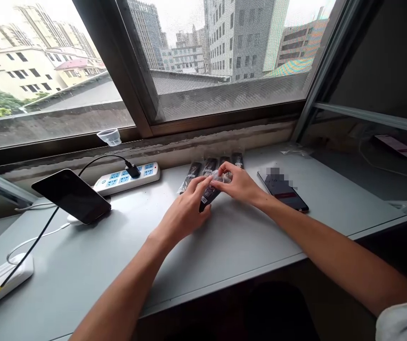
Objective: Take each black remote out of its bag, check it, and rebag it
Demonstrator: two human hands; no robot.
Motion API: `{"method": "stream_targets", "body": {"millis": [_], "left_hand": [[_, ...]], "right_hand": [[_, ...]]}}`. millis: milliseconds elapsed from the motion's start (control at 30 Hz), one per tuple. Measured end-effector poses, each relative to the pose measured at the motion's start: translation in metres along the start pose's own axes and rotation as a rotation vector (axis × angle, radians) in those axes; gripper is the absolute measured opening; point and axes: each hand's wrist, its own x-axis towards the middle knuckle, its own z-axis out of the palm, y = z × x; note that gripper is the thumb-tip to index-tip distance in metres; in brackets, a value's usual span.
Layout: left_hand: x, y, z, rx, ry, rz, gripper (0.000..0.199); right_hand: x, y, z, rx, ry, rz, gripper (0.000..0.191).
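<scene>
Between my hands is a dark, narrow item in a clear plastic bag (208, 194), with a small white label near its lower end. My left hand (189, 203) grips its side, thumb below and fingers over the top. At the upper end, my right hand (237, 183) pinches the crinkled clear plastic between thumb and fingers. Just behind my hands, several similar black packets (238, 159) lie in a row on the grey desk (246, 237), partly covered by my fingers. What exactly the dark items are, I cannot make out.
A phone (288, 193) lies right of my hands. To the left, a tablet (72, 194) leans on a stand before a power strip (128, 177) with a black plug. A clear plastic cup (110, 137) sits by the window ledge. Cables and a white device (8, 279) occupy the left side.
</scene>
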Motion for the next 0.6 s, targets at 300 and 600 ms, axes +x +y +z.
{"method": "stream_targets", "body": {"millis": [300, 600], "left_hand": [[-0.001, -0.003, -0.004, 0.095, 0.022, 0.012, 0.068], [0.026, -0.050, -0.027, 0.245, 0.068, -0.270, 0.050]], "right_hand": [[0.004, -0.004, -0.011, 0.216, -0.261, -0.034, 0.033], [0.005, 0.008, -0.052, -0.709, -0.173, 0.138, 0.064]]}}
